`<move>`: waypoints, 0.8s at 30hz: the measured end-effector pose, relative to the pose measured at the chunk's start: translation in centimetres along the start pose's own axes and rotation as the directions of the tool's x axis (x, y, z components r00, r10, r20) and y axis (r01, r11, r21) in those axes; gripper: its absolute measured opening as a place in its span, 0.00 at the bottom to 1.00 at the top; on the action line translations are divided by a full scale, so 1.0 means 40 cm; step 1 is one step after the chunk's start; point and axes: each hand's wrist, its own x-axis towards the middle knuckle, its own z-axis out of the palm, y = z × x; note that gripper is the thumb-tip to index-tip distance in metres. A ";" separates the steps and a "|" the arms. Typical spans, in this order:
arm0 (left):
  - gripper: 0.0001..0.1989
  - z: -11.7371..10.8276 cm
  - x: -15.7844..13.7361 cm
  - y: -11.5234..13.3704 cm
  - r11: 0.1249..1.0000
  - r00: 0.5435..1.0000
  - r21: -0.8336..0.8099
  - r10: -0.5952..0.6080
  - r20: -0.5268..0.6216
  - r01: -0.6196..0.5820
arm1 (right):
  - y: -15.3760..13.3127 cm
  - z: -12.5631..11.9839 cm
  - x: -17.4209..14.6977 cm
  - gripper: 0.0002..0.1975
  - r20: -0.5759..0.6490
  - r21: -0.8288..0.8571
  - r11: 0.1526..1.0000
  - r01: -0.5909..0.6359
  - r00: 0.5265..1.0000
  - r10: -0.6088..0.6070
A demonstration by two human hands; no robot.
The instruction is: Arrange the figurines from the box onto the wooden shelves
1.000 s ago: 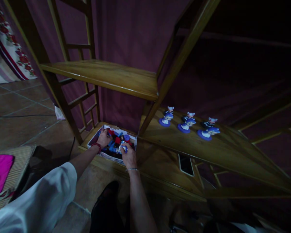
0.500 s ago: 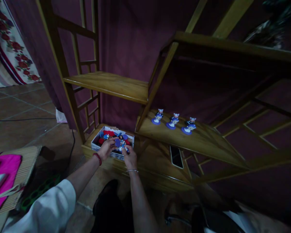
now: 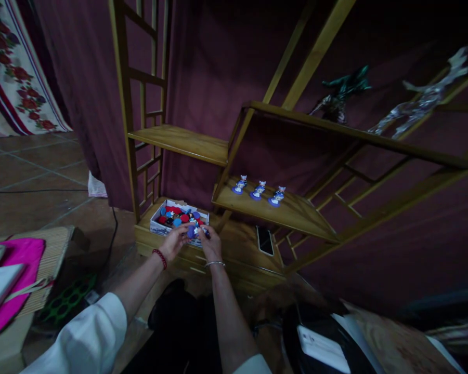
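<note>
Both my hands meet at the near edge of a shallow white cardboard box (image 3: pixel 154 226), fingers closed round a small figurine with a purple base (image 3: pixel 192 231). My left hand (image 3: pixel 173 242), a red bead bracelet at its wrist, grips the base side. On the opposite side, my right hand (image 3: pixel 211 243) pinches the white and dark body; its fingers partly cover it. Inside the box lie several figurines with red, blue and purple round bases, jumbled together. On the wooden shelf (image 3: pixel 296 222) to the right, three figurines with purple bases (image 3: pixel 258 190) stand upright in a row.
A phone (image 3: pixel 264 240) lies on the lower cabinet top. An upper left shelf (image 3: pixel 183 143) and slanted posts frame the unit. Statues (image 3: pixel 337 96) stand on the upper right shelf. At lower right is a stool (image 3: pixel 292 332) with a white device (image 3: pixel 323 349); a bench (image 3: pixel 42 275) stands left.
The camera view has shifted, bringing the upper statues and the stool items into sight. My hands have drawn the figurine toward the box's near edge and turned it; more of the box's contents show.
</note>
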 end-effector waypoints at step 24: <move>0.06 0.130 -0.239 -0.064 0.988 0.994 -0.135 0.089 0.067 -0.079 | -0.146 -0.170 -0.221 0.19 0.115 0.158 0.987 0.037 0.992 -0.056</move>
